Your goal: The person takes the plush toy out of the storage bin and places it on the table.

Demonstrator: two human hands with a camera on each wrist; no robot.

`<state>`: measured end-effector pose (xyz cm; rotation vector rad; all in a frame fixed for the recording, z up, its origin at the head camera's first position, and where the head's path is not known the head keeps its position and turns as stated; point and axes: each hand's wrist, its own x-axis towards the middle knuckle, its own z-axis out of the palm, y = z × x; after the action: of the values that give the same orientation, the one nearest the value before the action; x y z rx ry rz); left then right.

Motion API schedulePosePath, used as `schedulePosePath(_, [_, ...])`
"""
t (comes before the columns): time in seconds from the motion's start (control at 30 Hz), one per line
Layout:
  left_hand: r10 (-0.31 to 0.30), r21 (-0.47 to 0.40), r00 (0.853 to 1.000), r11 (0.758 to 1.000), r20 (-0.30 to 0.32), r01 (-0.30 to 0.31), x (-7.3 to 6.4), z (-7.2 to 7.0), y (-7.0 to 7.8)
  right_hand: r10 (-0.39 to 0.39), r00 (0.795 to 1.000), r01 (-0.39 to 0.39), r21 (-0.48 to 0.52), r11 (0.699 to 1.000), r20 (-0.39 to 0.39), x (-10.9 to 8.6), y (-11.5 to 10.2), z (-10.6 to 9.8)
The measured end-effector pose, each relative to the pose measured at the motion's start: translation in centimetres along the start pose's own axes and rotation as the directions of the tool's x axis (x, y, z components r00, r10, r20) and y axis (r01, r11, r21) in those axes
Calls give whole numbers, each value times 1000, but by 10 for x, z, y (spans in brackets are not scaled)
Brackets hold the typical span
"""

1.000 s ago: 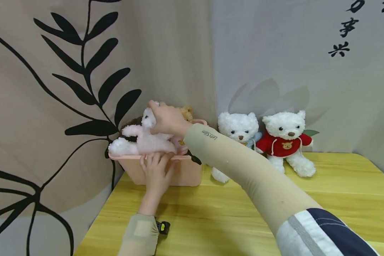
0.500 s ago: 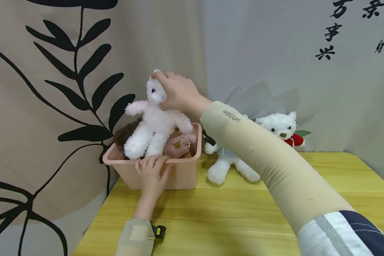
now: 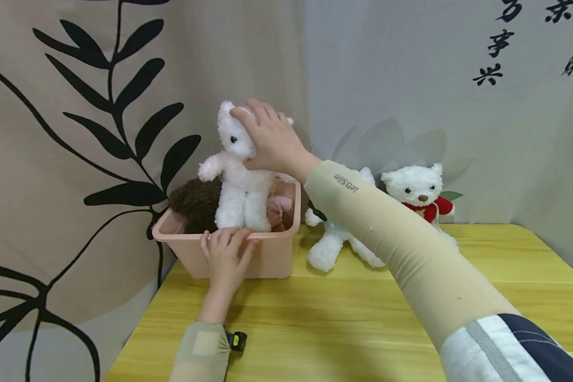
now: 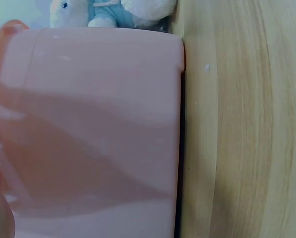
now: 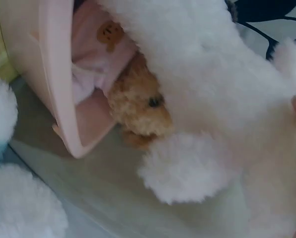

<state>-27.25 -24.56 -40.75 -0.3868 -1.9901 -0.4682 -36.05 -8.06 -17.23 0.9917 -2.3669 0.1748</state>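
My right hand (image 3: 277, 140) grips a white teddy bear (image 3: 241, 180) by the head, covering much of its face. The bear hangs upright over a pink plastic bin (image 3: 272, 260), its feet just behind the front rim. My left hand (image 3: 226, 257) holds that front rim, fingertips over the edge and thumb outside. Inside the bin are a dark brown fluffy toy (image 3: 196, 204) and a tan bear (image 5: 140, 101) in a pink top (image 5: 101, 42). In the left wrist view, the bin's wall (image 4: 98, 124) fills most of the picture.
On the wooden table (image 3: 344, 329), right of the bin, sits a white bear in blue (image 3: 327, 254), partly behind my right forearm. Another white bear in a red hoodie (image 3: 415, 188) sits farther right. A printed curtain (image 3: 248, 53) hangs close behind the table.
My right hand has lifted the white bear from lying across the bin's top to upright above it, then turned it slightly. My left hand has stayed on the rim.
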Motion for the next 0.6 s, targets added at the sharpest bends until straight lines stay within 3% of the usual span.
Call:
schedulePosePath(0.13, [-4, 8, 1000, 1000, 21, 4, 1, -1, 1, 171, 983, -168, 52, 985, -63, -4, -1, 12])
schedulePosePath(0.23, [-4, 5, 1000, 1000, 26, 4, 2, -1, 3, 234, 966, -220, 126, 967, -107, -9, 0, 20])
schedulePosePath(0.43, [6, -7, 1000, 1000, -17, -6, 3, 0, 4, 200, 957, -157, 203, 966, -208, -11, 6, 26])
schedulePosePath(0.6, [4, -4, 1000, 1000, -22, -4, 1, -1, 3, 184, 949, -132, 209, 969, -256, -11, 18, 13])
